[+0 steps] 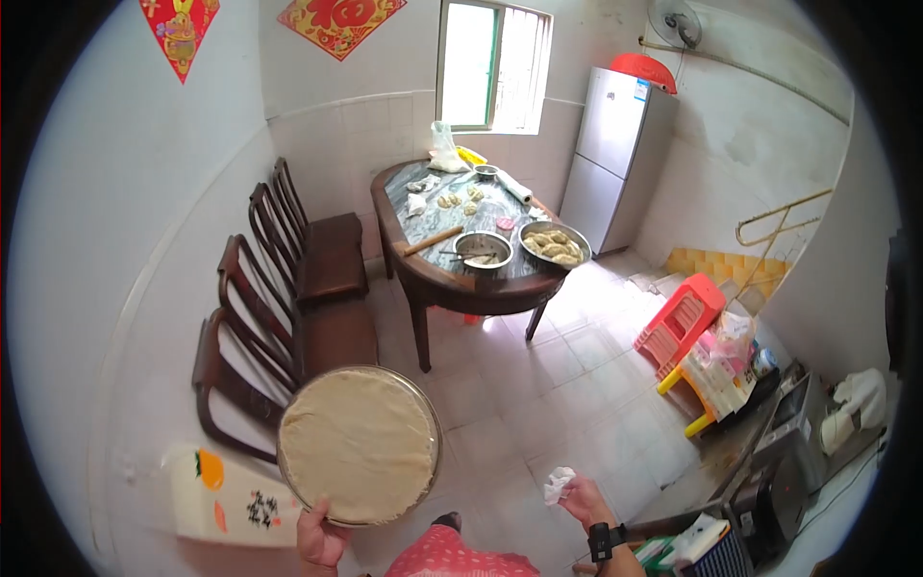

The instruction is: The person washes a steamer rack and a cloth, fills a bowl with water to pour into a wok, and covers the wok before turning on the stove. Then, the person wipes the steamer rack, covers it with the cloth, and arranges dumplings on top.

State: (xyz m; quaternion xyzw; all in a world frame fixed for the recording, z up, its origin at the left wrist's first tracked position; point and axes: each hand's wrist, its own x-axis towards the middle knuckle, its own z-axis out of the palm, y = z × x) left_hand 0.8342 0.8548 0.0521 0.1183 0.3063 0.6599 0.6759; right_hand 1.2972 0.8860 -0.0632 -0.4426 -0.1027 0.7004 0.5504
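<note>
My left hand (pixel 322 540) grips the near edge of a round metal tray (pixel 439 444), thumb on top and fingers underneath. A pale, slightly wrinkled sheet (pixel 358 447) covers nearly the whole tray. Between the fingers of my right hand (pixel 584 502) is a crumpled white tissue (pixel 557 486), held out over the tiled floor. A dark watch (pixel 604 541) is on the right wrist. Both hands are low in the view, apart from each other, with a red patterned garment (pixel 461 560) between them.
Ahead stands a marble-topped table (pixel 486 304) bearing a rolling pin (pixel 435 240), a metal bowl (pixel 483 265) with chopsticks, and a basin (pixel 583 258) of dumpling-like pieces. Wooden chairs (pixel 338 337) line the left wall. Red stools (pixel 685 322) and a fridge (pixel 608 144) are at right.
</note>
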